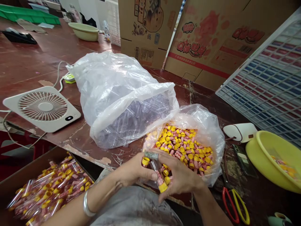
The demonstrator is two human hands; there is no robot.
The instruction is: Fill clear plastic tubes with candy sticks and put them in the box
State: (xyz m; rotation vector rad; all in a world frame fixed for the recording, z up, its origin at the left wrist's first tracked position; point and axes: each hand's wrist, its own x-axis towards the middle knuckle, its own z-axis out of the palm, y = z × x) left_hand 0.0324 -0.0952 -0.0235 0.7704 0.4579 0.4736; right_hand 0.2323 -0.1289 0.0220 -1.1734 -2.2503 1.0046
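A clear plastic tube (pixel 158 175) with a yellow cap at its lower end and pink-patterned contents is held between both hands. My left hand (pixel 134 169) is closed on it, the thumb lying along its side. Another yellow cap (pixel 145 161) shows at the left fingers; what it belongs to is hidden. My right hand (pixel 180 172) curls around the tube's capped end. Grey tape (pixel 151 155) wraps a fingertip where the hands meet. Just beyond lies an open plastic bag (pixel 207 125) of yellow-capped pink pieces (pixel 181 144).
A large white sack (pixel 113 72) of clear tubes lies open ahead. At lower left, a box (pixel 14 166) holds many filled tubes (pixel 51 188). A fan (pixel 44 106) stands left; scissors (pixel 235 204), a phone (pixel 244 160) and a yellow basin (pixel 263 157) are right. Cartons (pixel 202 40) stand behind.
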